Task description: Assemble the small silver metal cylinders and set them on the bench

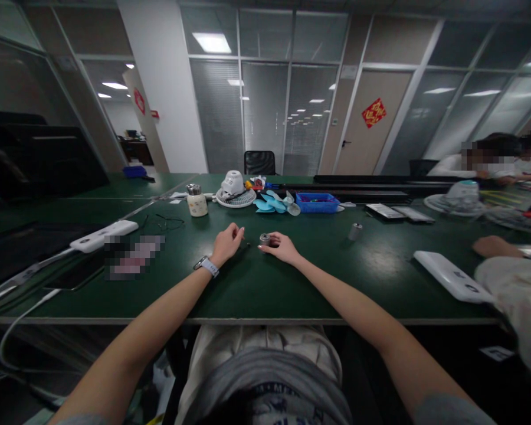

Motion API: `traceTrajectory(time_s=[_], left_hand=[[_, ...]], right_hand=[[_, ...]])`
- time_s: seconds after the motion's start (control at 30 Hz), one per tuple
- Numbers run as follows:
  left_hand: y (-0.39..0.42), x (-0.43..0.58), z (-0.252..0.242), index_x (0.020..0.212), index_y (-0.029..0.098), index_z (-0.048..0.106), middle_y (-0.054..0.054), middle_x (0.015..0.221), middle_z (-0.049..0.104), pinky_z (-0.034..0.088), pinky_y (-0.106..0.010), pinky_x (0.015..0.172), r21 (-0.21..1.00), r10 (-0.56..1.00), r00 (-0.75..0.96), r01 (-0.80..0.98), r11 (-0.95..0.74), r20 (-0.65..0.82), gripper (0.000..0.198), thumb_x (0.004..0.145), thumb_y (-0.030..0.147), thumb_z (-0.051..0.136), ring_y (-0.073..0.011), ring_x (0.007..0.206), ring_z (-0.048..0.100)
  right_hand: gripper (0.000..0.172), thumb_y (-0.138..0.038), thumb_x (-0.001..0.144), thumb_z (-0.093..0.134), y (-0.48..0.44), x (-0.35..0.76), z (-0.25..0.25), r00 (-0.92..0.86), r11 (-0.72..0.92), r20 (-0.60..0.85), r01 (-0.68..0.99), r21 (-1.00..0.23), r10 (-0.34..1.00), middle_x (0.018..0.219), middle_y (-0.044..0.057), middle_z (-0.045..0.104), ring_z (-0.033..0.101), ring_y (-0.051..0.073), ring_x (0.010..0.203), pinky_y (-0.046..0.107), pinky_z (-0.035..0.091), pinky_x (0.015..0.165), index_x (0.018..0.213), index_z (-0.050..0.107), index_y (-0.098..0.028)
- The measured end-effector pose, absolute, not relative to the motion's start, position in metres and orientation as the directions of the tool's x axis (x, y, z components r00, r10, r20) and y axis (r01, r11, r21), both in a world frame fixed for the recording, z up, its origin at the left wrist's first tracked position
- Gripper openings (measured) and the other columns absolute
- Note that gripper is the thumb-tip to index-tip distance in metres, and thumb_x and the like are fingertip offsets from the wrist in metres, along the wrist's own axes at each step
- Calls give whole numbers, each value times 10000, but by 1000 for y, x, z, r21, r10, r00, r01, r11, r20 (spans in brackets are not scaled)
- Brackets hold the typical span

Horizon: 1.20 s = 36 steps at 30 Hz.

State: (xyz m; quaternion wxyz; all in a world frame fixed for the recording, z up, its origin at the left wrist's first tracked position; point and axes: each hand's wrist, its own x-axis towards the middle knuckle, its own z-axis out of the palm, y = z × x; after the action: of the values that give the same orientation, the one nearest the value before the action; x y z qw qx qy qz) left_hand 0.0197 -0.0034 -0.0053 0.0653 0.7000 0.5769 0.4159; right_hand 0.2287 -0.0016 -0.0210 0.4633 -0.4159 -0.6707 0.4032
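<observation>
My right hand (284, 248) has its thumb and fingers around a small grey metal cylinder (264, 239) that stands upright on the green table. Just left of it, my left hand (227, 243), with a watch on the wrist, is closed with its fingers curled together. Whatever is in those fingers, if anything, is too small to tell. A tiny dark piece (248, 244) shows between the two hands, close to the left fingertips. Farther right stands a second grey metal cylinder (355, 231), apart from both hands.
Toward the back are a cream jar (197, 203), a white fan part (233, 192), light-blue fan blades (272, 202) and a blue tray (317, 202). White power strips (104, 236) lie left and a white device (451, 276) right. A co-worker's arm (498, 247) rests at the right.
</observation>
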Motion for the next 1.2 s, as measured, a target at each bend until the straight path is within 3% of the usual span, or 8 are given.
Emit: traceTrajectory(time_s=[0.27, 0.43, 0.53, 0.63, 0.83, 1.0, 1.2], left_hand=[[-4, 19, -5, 764, 213, 488, 3, 689, 660, 346, -229, 578, 583, 861, -22, 746, -324, 507, 167, 867, 340, 452, -134, 605, 571], [-5, 19, -4, 768, 213, 504, 2, 706, 670, 360, -233, 603, 583, 858, -41, 750, -312, 512, 147, 854, 320, 452, -136, 626, 579], [-6, 20, -3, 759, 210, 515, 4, 695, 668, 367, -236, 609, 586, 861, -40, 749, -311, 508, 139, 839, 302, 448, -137, 626, 574], [-6, 20, -3, 739, 209, 512, 6, 685, 661, 371, -239, 612, 592, 859, -50, 745, -307, 509, 129, 820, 280, 442, -138, 624, 570], [-6, 20, -3, 838, 215, 527, 8, 676, 669, 390, -239, 614, 605, 861, -31, 724, -331, 508, 88, 798, 249, 457, -147, 630, 595], [-5, 21, -3, 1065, 209, 538, 3, 748, 707, 412, -243, 611, 633, 867, -5, 685, -360, 499, 276, 814, 229, 426, -143, 580, 597], [-5, 19, -3, 829, 196, 631, -24, 778, 703, 422, -249, 649, 633, 854, -19, 680, -370, 520, 306, 844, 265, 333, -158, 668, 615]], right_hand=[[283, -129, 683, 765, -8, 230, -14, -170, 210, 197, 63, -976, 966, 968, 91, 726, 690, 169, 868, 369, 523, 899, 936, 637, -141], [65, -142, 825, 646, -2, 234, -9, -114, 15, 36, -173, -985, 993, 834, 52, 730, 689, 150, 805, 292, 531, 855, 884, 667, -127], [135, -170, 922, 519, 0, 239, -5, -165, -146, -86, -398, -906, 983, 814, 66, 720, 696, 134, 754, 246, 544, 795, 920, 639, -109], [184, -222, 960, 460, 0, 244, -1, -233, -262, -163, -506, -822, 959, 845, 86, 713, 704, 133, 733, 227, 559, 723, 967, 608, -112], [226, -265, 981, 415, -4, 249, 7, -247, -340, -239, -557, -758, 939, 827, 79, 714, 711, 136, 734, 207, 567, 668, 986, 590, -123], [241, -279, 982, 411, -7, 249, 10, -241, -354, -262, -554, -754, 935, 831, 70, 715, 707, 123, 742, 198, 563, 686, 1015, 588, -120], [230, -287, 972, 426, -12, 249, 13, -220, -361, -287, -546, -756, 933, 850, 79, 708, 700, 122, 717, 202, 560, 678, 1020, 577, -120]])
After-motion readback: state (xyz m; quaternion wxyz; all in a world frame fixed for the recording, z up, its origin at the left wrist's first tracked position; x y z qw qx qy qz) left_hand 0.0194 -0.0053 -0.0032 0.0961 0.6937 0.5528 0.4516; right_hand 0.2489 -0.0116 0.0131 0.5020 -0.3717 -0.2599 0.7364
